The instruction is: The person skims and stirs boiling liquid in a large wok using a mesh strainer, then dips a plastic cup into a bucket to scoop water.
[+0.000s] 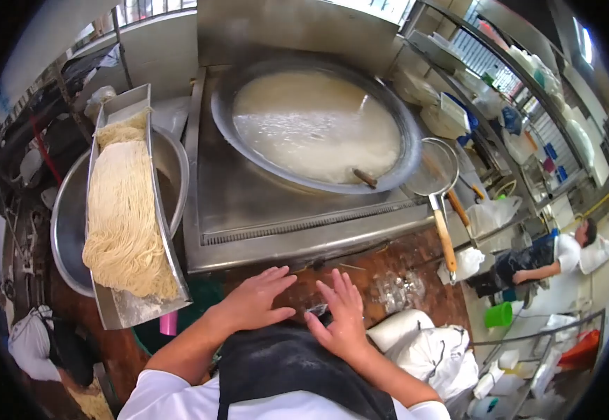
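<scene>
My left hand [257, 301] and my right hand [339, 313] hover in front of my black apron [290, 371], fingers stretched out and holding nothing. Ahead of them is the front edge of a steel stove [262, 248]. Set into the stove, a wide pot [222, 115] holds cloudy, whitish liquid, with a brown handle-like end [365, 178] sticking out near its front rim. To my left, long pale noodles [126, 210] lie in a metal trough [112, 308]. The trough rests across a large steel basin [66, 234].
A wire strainer [432, 168] with a wooden handle lies at the stove's right corner. White sacks [434, 357] stand beside my right arm. Shelves [521, 91] with containers line the right side. Another person [539, 262] is farther right, near a green bucket [498, 315].
</scene>
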The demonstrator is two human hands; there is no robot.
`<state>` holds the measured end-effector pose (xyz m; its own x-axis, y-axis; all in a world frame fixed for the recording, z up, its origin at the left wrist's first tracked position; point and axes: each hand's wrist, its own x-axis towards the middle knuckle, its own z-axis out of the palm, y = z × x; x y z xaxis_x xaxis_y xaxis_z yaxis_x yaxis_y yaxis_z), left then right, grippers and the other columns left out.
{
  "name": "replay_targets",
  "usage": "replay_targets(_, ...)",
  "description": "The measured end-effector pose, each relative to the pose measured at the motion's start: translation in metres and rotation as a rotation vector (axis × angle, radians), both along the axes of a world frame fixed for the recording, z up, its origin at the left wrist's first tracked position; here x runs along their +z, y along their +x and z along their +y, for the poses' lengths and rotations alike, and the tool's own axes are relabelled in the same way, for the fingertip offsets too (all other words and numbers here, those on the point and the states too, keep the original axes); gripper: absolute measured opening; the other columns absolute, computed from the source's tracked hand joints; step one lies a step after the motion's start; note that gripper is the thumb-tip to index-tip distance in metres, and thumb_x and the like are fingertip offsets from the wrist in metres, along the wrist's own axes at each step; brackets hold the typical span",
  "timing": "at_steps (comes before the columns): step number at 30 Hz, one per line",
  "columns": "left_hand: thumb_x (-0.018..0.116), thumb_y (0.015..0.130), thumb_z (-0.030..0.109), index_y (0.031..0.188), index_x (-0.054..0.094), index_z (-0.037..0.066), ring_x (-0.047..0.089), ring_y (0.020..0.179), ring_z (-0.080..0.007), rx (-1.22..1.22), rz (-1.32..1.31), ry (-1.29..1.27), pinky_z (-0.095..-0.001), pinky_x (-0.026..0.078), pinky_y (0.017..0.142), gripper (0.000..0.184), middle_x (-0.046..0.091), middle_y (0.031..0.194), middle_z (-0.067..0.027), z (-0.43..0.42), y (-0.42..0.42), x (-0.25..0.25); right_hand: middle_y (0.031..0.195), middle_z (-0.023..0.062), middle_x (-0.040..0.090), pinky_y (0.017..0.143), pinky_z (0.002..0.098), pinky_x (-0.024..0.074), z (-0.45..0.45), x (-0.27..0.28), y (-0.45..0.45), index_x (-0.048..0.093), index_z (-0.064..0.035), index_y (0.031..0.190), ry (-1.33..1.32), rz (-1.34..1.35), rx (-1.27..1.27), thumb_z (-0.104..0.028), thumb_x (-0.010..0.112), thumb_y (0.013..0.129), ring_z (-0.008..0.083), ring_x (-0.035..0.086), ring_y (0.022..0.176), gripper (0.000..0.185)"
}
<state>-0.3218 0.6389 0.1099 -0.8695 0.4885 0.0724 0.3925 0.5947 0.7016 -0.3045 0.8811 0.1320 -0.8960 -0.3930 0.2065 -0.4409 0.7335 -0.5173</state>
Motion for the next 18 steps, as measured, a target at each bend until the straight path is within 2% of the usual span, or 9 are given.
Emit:
replay_targets(8,0.073,0.087,0.041,0.146,0.049,0.002,0.041,0.142,-0.0426,-0.074,0.022,0.028,-0.0464,0.035,0.118,0.075,0.043,0.153,-0.0277,0.01,-0.014,-0.001,0.156,0.0261,0.039,0.116,0.0584,0.0273,0.006,0.01,0.006,0.059,-0.0094,0.138,0.048,0.036,-0.089,-0.029,0.078,0.082,0.047,0.034,0.145,0.062)
replay_targets(18,0.073,0.087,0.042,0.147,0.049,0.003,0.041,0.142,-0.0437,-0.074,-0.004,-0.014,-0.047,0.036,0.117,0.075,0.043,0.153,-0.0275,-0.005,-0.005,-0.009,0.154,0.0244,0.042,0.115,0.0605,0.0292,-0.006,0.001,0.009,0.063,-0.0121,0.133,0.019,0.029,-0.075,-0.03,0.078,0.081,0.0461,0.036,0.144,0.056)
